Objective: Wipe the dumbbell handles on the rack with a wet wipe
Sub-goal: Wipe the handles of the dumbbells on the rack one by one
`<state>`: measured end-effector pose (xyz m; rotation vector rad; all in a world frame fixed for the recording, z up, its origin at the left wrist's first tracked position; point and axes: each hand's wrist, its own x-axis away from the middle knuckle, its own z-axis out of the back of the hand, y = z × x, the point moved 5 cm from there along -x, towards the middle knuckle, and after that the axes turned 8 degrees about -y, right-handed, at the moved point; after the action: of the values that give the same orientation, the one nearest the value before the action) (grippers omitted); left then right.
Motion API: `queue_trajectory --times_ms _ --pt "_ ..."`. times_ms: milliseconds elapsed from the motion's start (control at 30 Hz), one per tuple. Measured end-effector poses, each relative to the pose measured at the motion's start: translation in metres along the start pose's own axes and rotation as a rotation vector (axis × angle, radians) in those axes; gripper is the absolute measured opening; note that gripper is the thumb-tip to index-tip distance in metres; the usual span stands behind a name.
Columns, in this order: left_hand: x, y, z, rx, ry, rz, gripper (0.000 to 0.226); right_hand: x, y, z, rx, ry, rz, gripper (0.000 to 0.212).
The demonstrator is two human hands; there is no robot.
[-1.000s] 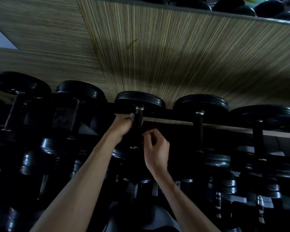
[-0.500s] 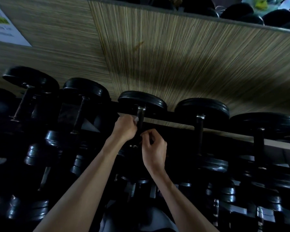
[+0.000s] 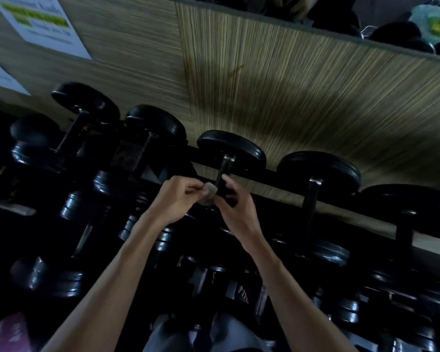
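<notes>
Your left hand (image 3: 174,199) pinches the wet wipe (image 3: 209,193) at frame centre; your right hand (image 3: 235,209) curls its fingers round the dumbbell handle (image 3: 222,174).

Single head cam, close in, looking fwd and down over the dumbbell rack (image 3: 277,174) toward the wall panel (image 3: 302,97).

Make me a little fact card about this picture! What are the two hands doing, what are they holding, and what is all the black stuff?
place: rack of black dumbbells against a striped wall panel
left hand: pinches a small pale wet wipe
right hand: fingers curled, touching the wipe beside the handle
dumbbell handle: dark bar just above and behind the hands, on the top row
wipe on the handle: it seems off the bar, between the hands; hard to tell
wall: paper notice, words too blurry to read
</notes>
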<state>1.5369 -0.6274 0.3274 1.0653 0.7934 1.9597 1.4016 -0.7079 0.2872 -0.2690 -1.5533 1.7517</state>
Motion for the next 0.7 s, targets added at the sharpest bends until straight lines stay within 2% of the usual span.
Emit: queue_trajectory --times_ms 100,200,267,333,433,567,700 --pt "0.015 -0.001 0.012 0.128 0.070 -0.087 0.014 0.002 -0.018 -0.005 0.086 -0.064 0.099 0.017" --pt "0.026 -0.008 0.033 0.135 0.154 -0.188 0.012 0.009 -0.041 -0.019 0.061 0.004 0.182 0.017" --pt "0.036 -0.020 0.054 0.043 0.221 -0.285 0.008 0.013 -0.058 -0.038 0.103 0.087 0.249 0.023" --pt "0.045 -0.044 0.083 -0.165 0.329 -0.374 0.009 0.018 -0.073 -0.067 0.121 0.155 0.284 0.028" --pt "0.041 -0.090 0.119 -0.473 0.387 -0.374 0.017 0.017 -0.086 -0.116 0.163 0.209 0.280 0.014" --pt "0.025 -0.124 0.137 -0.565 0.301 -0.338 0.025 0.000 -0.096 -0.161 0.186 0.339 0.220 0.010" --pt "0.008 -0.124 0.137 -0.598 0.337 -0.431 0.038 -0.025 -0.096 -0.172 0.215 0.453 0.113 0.030"
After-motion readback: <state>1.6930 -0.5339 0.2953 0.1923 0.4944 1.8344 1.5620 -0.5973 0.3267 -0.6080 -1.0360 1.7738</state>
